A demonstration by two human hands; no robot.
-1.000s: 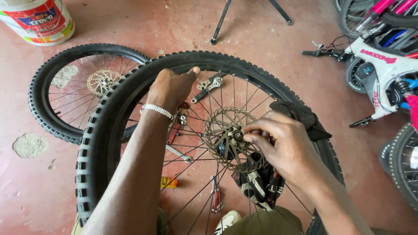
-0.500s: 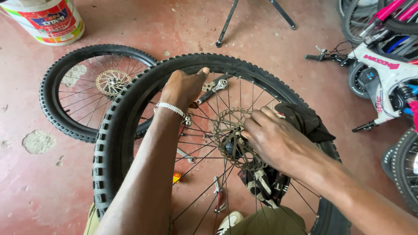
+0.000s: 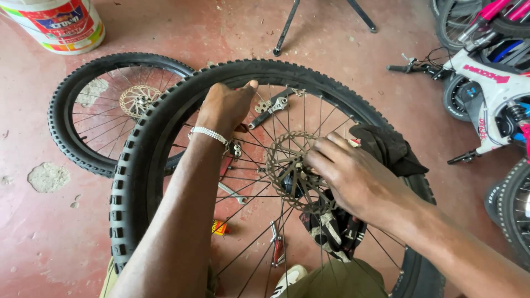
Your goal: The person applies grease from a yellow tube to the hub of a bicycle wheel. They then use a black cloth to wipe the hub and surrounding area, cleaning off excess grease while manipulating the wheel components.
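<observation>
— Where did the left hand (image 3: 223,107) sit?

— Up on the far arc of the knobby wheel (image 3: 132,165), fingers curled over the rim and clamped on it, thumb pointing right. That wheel stood nearly upright against the person's knees, its axle running roughly toward the camera.

— And the hub?

— The brake disc (image 3: 287,165) lay at the centre, down and to the right of the left hand, well apart from it. The right hand (image 3: 353,176) was far nearer: its fingertips (image 3: 314,160) touched the disc's right edge, bunched together at the hub. Whether they pinched a bolt or a small part I couldn't tell; the knuckles hid it.

— Anything past that?

— A black cloth (image 3: 389,146) lay over the tyre just beyond the right hand, and a white bicycle frame (image 3: 491,94) lay farther right on the red floor (image 3: 44,232).
</observation>
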